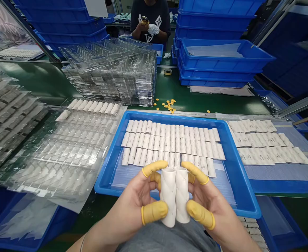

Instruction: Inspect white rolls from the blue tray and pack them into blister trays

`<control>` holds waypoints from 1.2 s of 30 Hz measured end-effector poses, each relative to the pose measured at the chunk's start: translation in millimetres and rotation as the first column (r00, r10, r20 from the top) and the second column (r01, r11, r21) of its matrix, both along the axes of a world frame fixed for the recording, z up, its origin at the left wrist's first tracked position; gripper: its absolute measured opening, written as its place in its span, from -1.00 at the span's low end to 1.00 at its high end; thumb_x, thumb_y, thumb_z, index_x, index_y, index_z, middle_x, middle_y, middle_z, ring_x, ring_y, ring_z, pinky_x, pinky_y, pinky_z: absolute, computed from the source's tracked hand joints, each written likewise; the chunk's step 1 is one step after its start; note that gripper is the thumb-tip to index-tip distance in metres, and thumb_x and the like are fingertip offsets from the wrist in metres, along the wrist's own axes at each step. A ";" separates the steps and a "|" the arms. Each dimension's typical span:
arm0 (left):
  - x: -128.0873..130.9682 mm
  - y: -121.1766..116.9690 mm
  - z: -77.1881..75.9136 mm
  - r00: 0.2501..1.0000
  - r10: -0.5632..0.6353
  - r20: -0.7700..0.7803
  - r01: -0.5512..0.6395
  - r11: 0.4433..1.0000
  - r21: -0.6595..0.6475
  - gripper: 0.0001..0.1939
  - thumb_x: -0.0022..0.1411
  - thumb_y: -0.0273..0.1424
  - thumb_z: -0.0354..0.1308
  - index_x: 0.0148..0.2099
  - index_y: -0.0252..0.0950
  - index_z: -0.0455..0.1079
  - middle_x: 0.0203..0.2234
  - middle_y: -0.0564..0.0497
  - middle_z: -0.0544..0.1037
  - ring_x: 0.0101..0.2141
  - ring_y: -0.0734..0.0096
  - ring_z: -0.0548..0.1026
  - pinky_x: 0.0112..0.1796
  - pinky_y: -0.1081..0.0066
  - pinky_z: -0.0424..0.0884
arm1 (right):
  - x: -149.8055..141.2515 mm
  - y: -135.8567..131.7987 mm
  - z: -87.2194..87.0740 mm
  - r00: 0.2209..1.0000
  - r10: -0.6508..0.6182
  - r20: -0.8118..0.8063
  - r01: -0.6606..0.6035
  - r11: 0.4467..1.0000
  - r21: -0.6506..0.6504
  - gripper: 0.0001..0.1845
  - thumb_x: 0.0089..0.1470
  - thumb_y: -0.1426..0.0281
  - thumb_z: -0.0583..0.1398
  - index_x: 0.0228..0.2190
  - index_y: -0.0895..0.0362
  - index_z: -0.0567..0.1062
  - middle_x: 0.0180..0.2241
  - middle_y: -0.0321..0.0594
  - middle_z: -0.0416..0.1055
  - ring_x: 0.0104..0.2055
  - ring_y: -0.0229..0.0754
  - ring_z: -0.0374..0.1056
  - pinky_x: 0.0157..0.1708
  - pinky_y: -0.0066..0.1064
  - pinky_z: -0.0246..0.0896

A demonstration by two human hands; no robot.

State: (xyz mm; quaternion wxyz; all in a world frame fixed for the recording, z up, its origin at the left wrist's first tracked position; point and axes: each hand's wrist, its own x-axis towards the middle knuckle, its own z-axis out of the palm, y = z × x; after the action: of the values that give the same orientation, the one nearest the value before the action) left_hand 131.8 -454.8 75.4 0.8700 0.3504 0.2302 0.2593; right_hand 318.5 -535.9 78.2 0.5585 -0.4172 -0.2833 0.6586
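My left hand (133, 206) and my right hand (213, 210) wear yellow finger cots and each pinch one white ceramic tube between thumb and forefinger. The left tube (168, 196) and the right tube (182, 196) stand upright, pressed side by side, just in front of my body. Right behind them lies a blue tray (109, 171) with rows of the same white tubes (169, 140) laid flat on a clear sheet.
A clear blister tray (62, 154) with white tubes lies at left. Stacked clear trays (112, 77) stand behind. More white tubes (264, 141) lie on a blue tray at right. Blue crates (217, 59) are stacked at back right. Yellow finger cots (168, 105) litter the green table. Another person (150, 21) sits opposite.
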 end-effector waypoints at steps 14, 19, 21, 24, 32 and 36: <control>-2.6 3.2 5.3 1.000 0.010 -0.002 -0.010 1.000 0.003 -0.53 0.30 -0.37 0.25 0.22 0.11 0.38 -0.07 -0.01 0.56 -0.19 0.36 0.54 -0.35 0.53 0.48 | 4.8 -2.7 2.1 0.999 -0.009 -0.051 0.009 1.000 0.000 -0.51 0.26 0.25 0.28 0.17 -0.32 0.38 0.06 -0.30 0.49 0.00 -0.20 0.43 -0.20 -0.50 0.40; -1.2 1.7 1.1 0.999 0.032 -0.037 -0.031 0.999 0.028 -0.42 0.17 -0.35 0.39 0.22 0.08 0.38 -0.01 -0.03 0.54 -0.02 0.24 0.46 -0.09 0.35 0.48 | 4.9 -4.0 -3.2 0.999 -0.035 0.021 0.034 0.999 0.029 -0.43 0.16 0.20 0.36 0.17 -0.29 0.38 0.09 -0.25 0.44 0.15 -0.06 0.32 0.12 -0.23 0.27; -0.9 1.8 0.1 0.999 0.025 -0.029 -0.024 0.999 0.026 -0.42 0.19 -0.37 0.38 0.22 0.07 0.37 0.00 -0.02 0.54 -0.02 0.25 0.47 -0.04 0.31 0.47 | 4.7 -3.8 -4.4 1.000 -0.028 -0.001 0.028 1.000 0.010 -0.42 0.15 0.20 0.37 0.16 -0.30 0.38 0.06 -0.25 0.46 0.10 -0.06 0.38 0.03 -0.24 0.34; -1.2 2.4 0.5 1.000 0.014 -0.017 -0.014 1.000 0.017 -0.46 0.23 -0.39 0.33 0.22 0.07 0.36 0.01 -0.03 0.54 -0.04 0.27 0.49 -0.05 0.30 0.48 | 4.5 -2.6 -4.1 0.999 -0.010 -0.039 0.010 1.000 -0.012 -0.44 0.17 0.21 0.35 0.16 -0.34 0.37 0.03 -0.26 0.49 -0.02 -0.11 0.46 -0.23 -0.39 0.41; 0.5 2.3 3.9 1.000 -0.014 0.015 0.014 1.000 -0.002 -0.50 0.29 -0.42 0.27 0.21 0.13 0.37 -0.10 0.00 0.56 -0.15 0.34 0.52 -0.27 0.46 0.52 | 4.4 -1.8 -1.6 0.995 0.010 -0.096 -0.012 1.000 -0.017 -0.54 0.28 0.26 0.27 0.15 -0.35 0.36 -0.03 -0.26 0.54 -0.11 -0.14 0.50 -0.20 -0.34 0.41; 0.7 1.4 2.2 0.999 0.019 -0.051 -0.018 0.999 0.028 -0.46 0.22 -0.37 0.34 0.22 0.08 0.38 -0.02 -0.04 0.53 -0.05 0.26 0.46 -0.12 0.34 0.51 | 4.2 -2.6 -1.5 0.999 -0.002 -0.037 0.001 1.000 -0.014 -0.49 0.21 0.22 0.32 0.15 -0.30 0.38 -0.01 -0.25 0.47 -0.05 -0.12 0.44 -0.10 -0.29 0.40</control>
State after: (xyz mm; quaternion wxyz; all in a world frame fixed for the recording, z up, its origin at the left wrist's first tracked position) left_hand 132.5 -453.5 77.6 0.8565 0.3668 0.2518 0.2615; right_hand 322.7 -538.6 76.7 0.5612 -0.4091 -0.2682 0.6677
